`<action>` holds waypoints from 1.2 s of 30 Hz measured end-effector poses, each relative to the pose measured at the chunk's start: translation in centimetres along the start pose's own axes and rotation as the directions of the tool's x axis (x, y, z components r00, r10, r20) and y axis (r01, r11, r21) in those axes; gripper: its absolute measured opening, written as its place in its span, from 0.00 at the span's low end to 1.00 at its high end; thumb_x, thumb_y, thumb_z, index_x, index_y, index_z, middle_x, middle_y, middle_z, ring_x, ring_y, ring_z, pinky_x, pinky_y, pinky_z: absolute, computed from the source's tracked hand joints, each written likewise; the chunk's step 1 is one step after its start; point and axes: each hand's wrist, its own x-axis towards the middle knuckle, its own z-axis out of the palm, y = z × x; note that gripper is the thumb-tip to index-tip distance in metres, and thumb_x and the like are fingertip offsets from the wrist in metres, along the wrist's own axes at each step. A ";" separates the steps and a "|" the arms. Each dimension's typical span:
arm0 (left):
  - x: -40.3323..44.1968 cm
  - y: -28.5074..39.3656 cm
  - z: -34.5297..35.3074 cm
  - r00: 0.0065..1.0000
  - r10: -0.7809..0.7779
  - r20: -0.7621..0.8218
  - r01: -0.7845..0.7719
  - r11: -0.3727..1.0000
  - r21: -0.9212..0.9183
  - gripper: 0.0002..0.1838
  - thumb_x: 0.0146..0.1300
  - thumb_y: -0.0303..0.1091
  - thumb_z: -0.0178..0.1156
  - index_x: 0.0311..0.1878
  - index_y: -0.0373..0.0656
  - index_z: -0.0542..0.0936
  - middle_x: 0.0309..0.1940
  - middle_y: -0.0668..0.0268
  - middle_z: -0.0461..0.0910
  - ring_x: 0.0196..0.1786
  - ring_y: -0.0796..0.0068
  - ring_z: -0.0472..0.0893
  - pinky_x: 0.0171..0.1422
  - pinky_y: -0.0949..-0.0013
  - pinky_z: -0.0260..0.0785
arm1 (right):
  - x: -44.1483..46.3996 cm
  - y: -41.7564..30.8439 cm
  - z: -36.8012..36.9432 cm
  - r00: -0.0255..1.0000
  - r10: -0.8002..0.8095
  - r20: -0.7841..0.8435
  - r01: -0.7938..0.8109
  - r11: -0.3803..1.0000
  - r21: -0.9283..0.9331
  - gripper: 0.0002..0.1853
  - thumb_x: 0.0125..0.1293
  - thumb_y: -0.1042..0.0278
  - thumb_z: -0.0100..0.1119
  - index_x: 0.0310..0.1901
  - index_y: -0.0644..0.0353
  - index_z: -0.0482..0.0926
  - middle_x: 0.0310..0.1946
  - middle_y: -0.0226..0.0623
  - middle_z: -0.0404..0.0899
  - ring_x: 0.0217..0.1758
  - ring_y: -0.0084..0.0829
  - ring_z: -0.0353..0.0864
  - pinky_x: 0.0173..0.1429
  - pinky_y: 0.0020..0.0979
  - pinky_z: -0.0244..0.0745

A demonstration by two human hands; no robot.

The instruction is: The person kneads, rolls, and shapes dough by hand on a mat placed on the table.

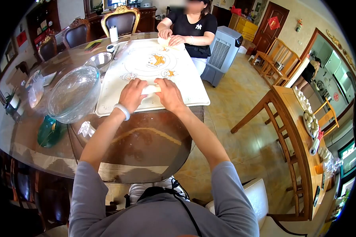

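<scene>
One large table (152, 156) is carrying a white printed mat (118, 59), and a co-worker (192, 25) is standing or sitting at the mat's far end, pressing a pale lump (174, 44) on it. Left of the mat, a clear glass bowl (76, 93) is standing on the table, with a smaller metal bowl (100, 60) resting beyond it. Nearer the wearer, the left hand (131, 94) and the right hand (170, 94) are closing on opposite ends of a short, pale dough roll (151, 89), which is lying crosswise between them over the near part of the mat. Both grips are looking closed on it, fingers curling over the ends.

The dough roll is probably feeling light, soft and slightly tacky, denting or stretching under a hard pinch rather than breaking. Its ends are offering the best hold, with broad, even finger pressure sparing the middle.

The hands are hiding both ends, so its full length is escaping view, as are the thumb contacts. Its underside is facing away, and glare is blurring its surface. The co-worker's fingers are partly covering the lump.
</scene>
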 end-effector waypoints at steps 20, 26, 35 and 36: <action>2.3 -1.2 5.4 0.948 -0.228 0.222 0.242 0.970 -0.036 0.26 0.73 0.44 0.32 0.37 0.36 0.78 0.36 0.47 0.79 0.43 0.46 0.77 0.51 0.52 0.68 | 0.8 1.3 4.3 0.916 0.247 0.315 -0.264 0.965 0.012 0.20 0.65 0.58 0.39 0.49 0.62 0.74 0.49 0.46 0.77 0.57 0.43 0.71 0.65 0.48 0.56; 2.6 -3.3 7.3 0.971 -0.171 0.166 0.188 0.978 -0.088 0.24 0.73 0.45 0.33 0.41 0.41 0.79 0.32 0.49 0.80 0.38 0.44 0.78 0.46 0.49 0.68 | 1.2 2.4 5.8 0.970 -0.001 0.245 0.078 0.949 -0.307 0.14 0.62 0.64 0.46 0.38 0.63 0.78 0.40 0.44 0.80 0.47 0.46 0.77 0.56 0.43 0.70; 1.2 0.7 3.4 0.981 -0.068 -0.184 0.050 0.993 -0.104 0.12 0.69 0.37 0.47 0.40 0.39 0.74 0.30 0.52 0.76 0.41 0.48 0.75 0.47 0.52 0.67 | -0.8 0.0 2.1 0.971 -0.146 -0.188 0.133 0.988 -0.080 0.04 0.58 0.72 0.52 0.34 0.61 0.75 0.34 0.43 0.77 0.39 0.45 0.75 0.46 0.41 0.71; 1.2 0.5 3.8 0.977 -0.016 -0.214 0.007 0.999 -0.040 0.12 0.69 0.37 0.47 0.39 0.39 0.74 0.31 0.54 0.76 0.41 0.50 0.75 0.46 0.53 0.67 | -1.0 0.1 2.2 0.975 -0.109 -0.194 0.103 0.994 -0.042 0.04 0.58 0.73 0.51 0.34 0.61 0.73 0.35 0.44 0.77 0.39 0.46 0.75 0.44 0.41 0.71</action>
